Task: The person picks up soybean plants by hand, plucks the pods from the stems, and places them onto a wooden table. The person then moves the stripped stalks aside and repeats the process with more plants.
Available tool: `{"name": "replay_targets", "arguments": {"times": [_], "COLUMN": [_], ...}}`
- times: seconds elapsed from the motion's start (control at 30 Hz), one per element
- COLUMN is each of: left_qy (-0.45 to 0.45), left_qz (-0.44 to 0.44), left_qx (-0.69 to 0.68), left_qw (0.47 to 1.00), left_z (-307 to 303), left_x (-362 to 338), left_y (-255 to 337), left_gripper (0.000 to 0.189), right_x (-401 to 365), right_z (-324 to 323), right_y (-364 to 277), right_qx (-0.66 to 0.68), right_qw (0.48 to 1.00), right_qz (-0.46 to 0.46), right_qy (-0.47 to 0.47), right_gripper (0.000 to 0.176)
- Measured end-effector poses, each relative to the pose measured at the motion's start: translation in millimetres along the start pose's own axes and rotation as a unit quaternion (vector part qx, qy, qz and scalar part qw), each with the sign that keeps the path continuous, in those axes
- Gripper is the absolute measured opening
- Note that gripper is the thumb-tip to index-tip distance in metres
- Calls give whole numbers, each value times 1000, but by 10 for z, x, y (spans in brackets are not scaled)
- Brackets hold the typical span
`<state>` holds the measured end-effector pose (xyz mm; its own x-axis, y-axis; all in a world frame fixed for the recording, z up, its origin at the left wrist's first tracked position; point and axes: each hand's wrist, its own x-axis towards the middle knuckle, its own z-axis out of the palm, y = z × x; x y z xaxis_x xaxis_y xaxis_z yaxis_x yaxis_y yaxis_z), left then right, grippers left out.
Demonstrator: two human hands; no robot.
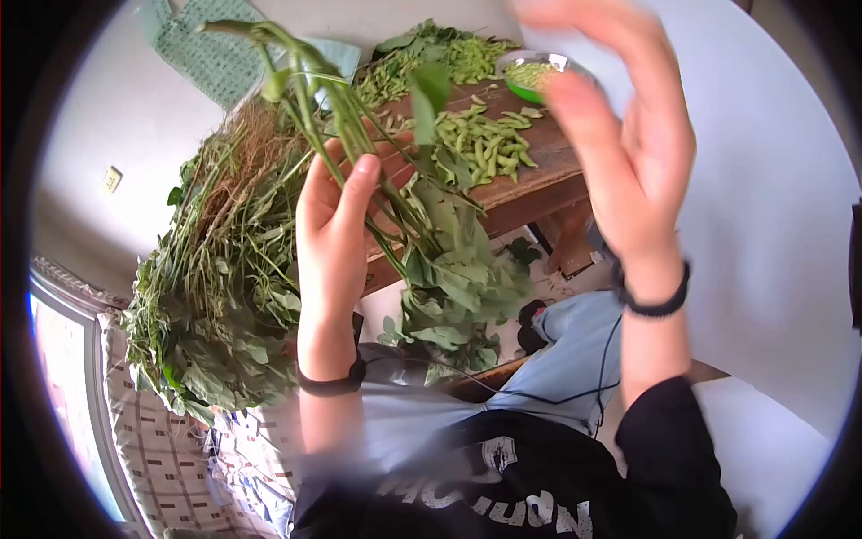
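My left hand (337, 202) is closed around the green stems of a soybean plant (337, 112). The stems rise above the thumb, and the leaves hang down below the hand in front of my lap. Raised at the upper right, my right hand (633, 148) is blurred by motion, with its thumb apart from the fingers and nothing visible in it. Between the two hands, a heap of green pods (489, 144) lies on the wooden table (534, 190). Part of the left fingers is hidden behind the stems.
A large pile of uprooted plants (224, 287) with roots stands on the left. More pods and leaves (422, 58) lie at the table's back. A green-bottomed bowl (521, 92) holds shelled beans. A dark cable (539, 393) crosses my lap.
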<state>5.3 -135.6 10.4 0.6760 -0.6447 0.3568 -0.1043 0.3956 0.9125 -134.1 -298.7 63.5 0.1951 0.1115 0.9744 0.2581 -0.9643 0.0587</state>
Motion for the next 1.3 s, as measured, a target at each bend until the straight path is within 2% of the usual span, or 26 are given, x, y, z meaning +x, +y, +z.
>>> {"name": "replay_targets", "arguments": {"times": [0.03,0.07,0.1,0.13,0.17,0.23,0.27,0.33,0.37,0.43,0.5,0.57,0.67,0.77,0.9,0.97,1.0,1.03,1.1,1.13,1.17,1.23,1.3], "left_qy": [3,12,5,-3,4,-42,-42,-49,-54,-9,44,70,71,82,95,67,18,-20,-29,-20,-38,34,-14], "left_qz": [-11,-16,5,26,23,7,-5,6,10,-4,5,89,113,148,166,176,180,154,94,67,62,124,247], "left_qx": [-27,-20,-39,-58,-47,-75,-51,-24,-6,5,111,179,354,412,398,403,388,341,191,111,200,134,200], "left_qw": [1000,1000,999,998,999,996,998,998,998,1000,993,977,926,895,897,896,904,927,977,991,977,983,948], "left_z": [-51,-104,-141,-169,-196,-237,-222,-240,-237,-193,-133,-92,-24,-47,-23,-42,-70,-107,-139,-143,-258,-278,-315], "left_x": [-18,-19,-23,-35,-45,-49,-58,-77,-95,-131,-170,-173,-251,-290,-331,-351,-366,-403,-464,-485,-426,-262,-63], "left_y": [-4,-44,-81,-112,-139,-151,-135,-150,-148,-145,-170,-321,-316,-416,-383,-364,-354,-377,-414,-444,-380,-252,-87], "left_gripper": [39,39,41,42,42,45,46,47,47,46,44,45,51,58,61,67,78,88,83,78,70,66,56], "right_x": [-275,-531,-776,-922,-1113,-1162,-1180,-1216,-1189,-1075,-872,-638,-372,-347,-388,-424,-414,-439,-461,-474,-482,-498,-504], "right_z": [0,161,271,394,522,692,758,833,854,832,749,671,734,792,796,813,812,827,860,866,909,882,921], "right_y": [-113,-190,-269,-441,-466,-650,-652,-582,-531,-457,-444,-471,-351,-265,-345,-341,-358,-375,-400,-390,-409,-445,-492], "right_qx": [83,169,201,278,276,282,296,274,234,225,240,208,67,22,102,136,189,286,448,491,540,504,482], "right_qw": [984,948,923,845,866,860,858,870,890,897,907,934,991,997,986,981,966,928,821,788,748,764,782], "right_qz": [155,260,325,456,417,421,415,402,389,378,338,285,118,75,129,135,174,240,350,369,383,403,393], "right_qy": [14,66,46,36,-17,-66,-62,-81,-42,41,80,48,20,-18,-5,-11,-3,8,55,40,47,-23,-44], "right_gripper": [21,9,11,14,26,45,45,56,54,49,41,38,33,33,30,29,24,21,16,16,14,14,14]}}
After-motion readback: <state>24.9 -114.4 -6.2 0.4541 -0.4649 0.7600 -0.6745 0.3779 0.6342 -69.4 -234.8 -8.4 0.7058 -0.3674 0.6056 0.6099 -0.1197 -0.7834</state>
